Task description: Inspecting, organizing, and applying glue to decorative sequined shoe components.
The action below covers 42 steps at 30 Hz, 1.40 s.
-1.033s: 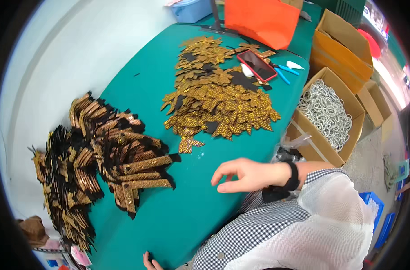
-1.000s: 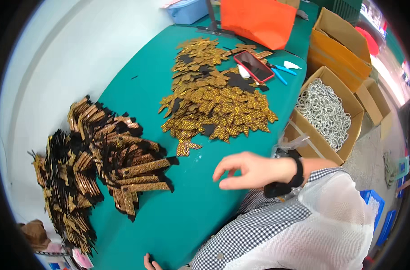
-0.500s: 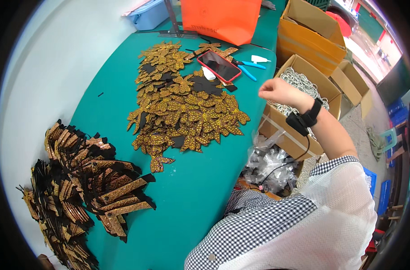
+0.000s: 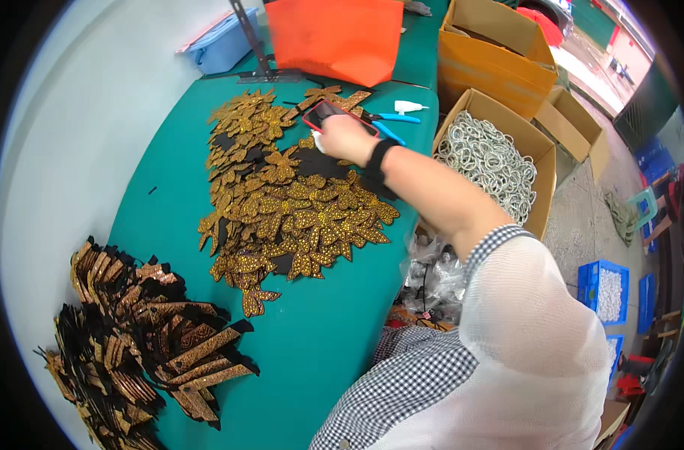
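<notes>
My right hand (image 4: 346, 140) reaches over the table to the red-rimmed phone (image 4: 319, 114), covering part of it. Its fingers are blurred and turned down beside a small white bottle-like piece (image 4: 317, 142), mostly hidden, so I cannot tell whether they grip it. Under and around the hand spreads a heap of gold-beaded, flower-shaped patches (image 4: 312, 217) with some black backs showing. Just beyond the phone lie blue-handled pliers (image 4: 398, 118) and a white nozzle-tipped bottle (image 4: 409, 106). My left hand is out of view.
Black-and-gold strips (image 4: 154, 322) are piled at the near left of the green table (image 4: 304, 345). An orange bag (image 4: 334, 37) and a blue bin (image 4: 222, 49) stand at the back. Right of the table, a cardboard box (image 4: 546, 150) holds silvery rings; clear plastic bags (image 4: 436, 281) lie below.
My right hand has moved left from above the ring box to the phone and white piece. The view has shifted, baring more of the rings.
</notes>
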Tool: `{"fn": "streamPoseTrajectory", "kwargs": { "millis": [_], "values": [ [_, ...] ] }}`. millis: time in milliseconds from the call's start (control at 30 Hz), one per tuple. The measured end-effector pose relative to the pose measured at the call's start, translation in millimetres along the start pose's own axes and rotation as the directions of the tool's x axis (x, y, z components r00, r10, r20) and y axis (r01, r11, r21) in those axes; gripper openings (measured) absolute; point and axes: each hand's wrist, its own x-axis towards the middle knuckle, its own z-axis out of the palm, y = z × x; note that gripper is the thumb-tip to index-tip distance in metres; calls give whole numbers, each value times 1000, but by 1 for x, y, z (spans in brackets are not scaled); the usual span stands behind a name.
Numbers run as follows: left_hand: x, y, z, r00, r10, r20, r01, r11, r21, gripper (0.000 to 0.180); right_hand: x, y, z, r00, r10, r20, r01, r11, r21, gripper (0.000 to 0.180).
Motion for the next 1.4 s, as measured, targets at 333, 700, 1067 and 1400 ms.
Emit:
{"fn": "streamPoseTrajectory", "kwargs": {
  "millis": [333, 700, 1067, 1400],
  "values": [
    [5, -30, 8, 971, 224, -88, -215, 971, 102, 22, 27, -23, 34, 992, 128, -15, -128, 971, -202, 18],
    [1, -29, 6, 986, 159, -42, -146, 963, 228, 26, 18, -5, -3, 992, -127, 2, 120, 939, 321, 31],
    [-2, -10, 4, 989, 141, -40, -134, 981, 141, 26, -108, -87, -109, 889, -449, 86, 23, 231, 973, 37],
    [-5, -14, 0, 992, 118, -49, -118, 993, 0, 29, -174, -108, -126, 824, -561, 84, 32, 194, 981, 34]
  ]
}}
